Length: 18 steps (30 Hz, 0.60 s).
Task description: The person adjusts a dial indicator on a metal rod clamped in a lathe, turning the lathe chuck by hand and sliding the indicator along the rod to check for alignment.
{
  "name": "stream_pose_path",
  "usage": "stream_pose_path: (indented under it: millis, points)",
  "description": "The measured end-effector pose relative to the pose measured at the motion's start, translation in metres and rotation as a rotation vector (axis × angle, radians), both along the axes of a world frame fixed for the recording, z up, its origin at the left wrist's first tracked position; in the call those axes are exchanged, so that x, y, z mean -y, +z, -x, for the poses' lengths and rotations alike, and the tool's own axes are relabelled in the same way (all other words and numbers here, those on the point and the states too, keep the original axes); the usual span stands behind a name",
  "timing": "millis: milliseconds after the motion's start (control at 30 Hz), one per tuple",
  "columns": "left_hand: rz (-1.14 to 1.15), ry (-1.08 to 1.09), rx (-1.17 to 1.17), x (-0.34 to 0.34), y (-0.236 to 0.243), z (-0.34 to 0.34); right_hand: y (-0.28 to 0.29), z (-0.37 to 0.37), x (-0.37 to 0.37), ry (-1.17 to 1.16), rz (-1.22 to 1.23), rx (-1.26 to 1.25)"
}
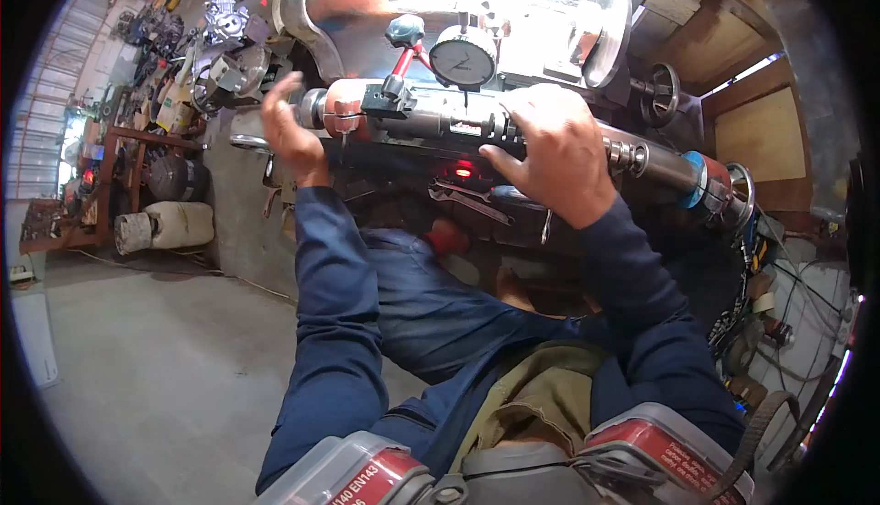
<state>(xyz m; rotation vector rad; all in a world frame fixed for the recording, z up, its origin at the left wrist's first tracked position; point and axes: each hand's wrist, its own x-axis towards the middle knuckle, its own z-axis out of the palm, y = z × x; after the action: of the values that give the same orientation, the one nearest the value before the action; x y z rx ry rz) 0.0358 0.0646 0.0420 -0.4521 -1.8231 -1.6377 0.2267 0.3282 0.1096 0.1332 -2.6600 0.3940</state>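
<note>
Fingers (541,109) of the right hand (564,152) curl over the stepped metal shaft (626,155), right of the dial gauge (463,58); I cannot tell whether they grip. The shaft lies across the machine (357,10). The left hand (295,134), fingers spread, is raised beside the orange collar (345,109).

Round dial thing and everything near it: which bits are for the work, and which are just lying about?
Probably for the work:
dial gauge
red rod
round metal parts beside the right hand

Probably just lying about:
silver wrench
pale container at far left
</note>
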Motion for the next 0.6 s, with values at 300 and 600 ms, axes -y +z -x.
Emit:
stream_pose_path:
  millis: [300, 600]
  points:
    - [0.714, 0.085, -0.435, -0.073, -0.007, -0.091, -0.008, 0.008, 0.013, -0.040, -0.101, 0.011]
    - [0.783, 0.146, -0.498, -0.075, -0.023, -0.081, -0.011, 0.014, 0.013, -0.019, -0.106, -0.052]
